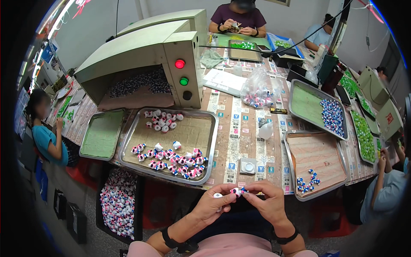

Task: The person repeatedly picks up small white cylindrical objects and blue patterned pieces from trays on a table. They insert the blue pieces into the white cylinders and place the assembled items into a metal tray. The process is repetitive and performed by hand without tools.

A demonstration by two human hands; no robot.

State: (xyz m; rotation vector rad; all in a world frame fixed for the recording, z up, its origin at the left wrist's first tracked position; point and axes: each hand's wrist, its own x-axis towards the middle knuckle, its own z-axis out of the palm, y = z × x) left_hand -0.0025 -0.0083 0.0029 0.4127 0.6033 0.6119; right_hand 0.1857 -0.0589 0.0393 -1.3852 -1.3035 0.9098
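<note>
In front of my chest, both hands are closed around a small toy figurine (234,192), white and pink with a blue part at its right end. My left hand (209,208) grips the white and pink end, and a round white piece (218,195) also sits in its fingers. The right hand (270,202) pinches the blue end between thumb and fingertips. Ahead and left, a metal tray (195,124) holds plain white and pink heads (162,121) at the back and figurines with blue parts (184,162) nearer me. Small blue and white pieces (307,181) lie on the pink-lined right tray (319,152).
A beige machine (141,40) with lit red and green buttons stands behind the left tray. A black bin (138,205) of figurines is below left. A plastic bag (259,88), a squeeze bottle (265,131) and a small square container (248,166) rest on the table. Other people work around it.
</note>
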